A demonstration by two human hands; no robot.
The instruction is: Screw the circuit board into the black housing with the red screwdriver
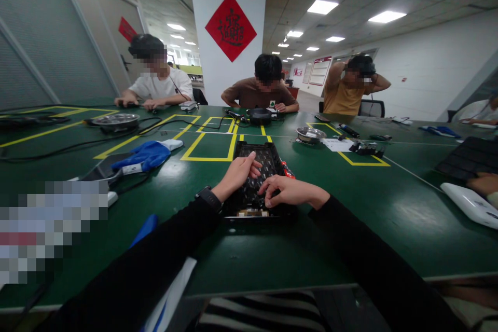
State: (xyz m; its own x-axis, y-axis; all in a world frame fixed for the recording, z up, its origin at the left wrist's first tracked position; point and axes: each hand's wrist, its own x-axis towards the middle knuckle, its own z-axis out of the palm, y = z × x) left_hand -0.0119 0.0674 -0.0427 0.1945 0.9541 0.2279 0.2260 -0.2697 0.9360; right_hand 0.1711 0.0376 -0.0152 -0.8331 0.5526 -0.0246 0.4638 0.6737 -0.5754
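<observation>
A black open-topped device casing (267,160) with a patterned inner surface lies on the green table before me. My left hand (240,170) rests over its left side, thumb up and fingers stretched out across the inside, with nothing seen in them. Over the lower right part of the casing, my right hand (286,190) has its fingers bent down and thumb and forefinger close together. Whatever is between those fingertips is too small or hidden to tell. Near the front wall sits a brownish part (252,213). Something red (287,169) lies against the casing's right side, partly hidden.
Blue gloves (146,155) and black cables lie to the left. A metal bowl (310,135), white paper (336,144) and small black parts (368,148) are at the back right. Several people sit around the green table (342,192). A white device (469,204) is at far right.
</observation>
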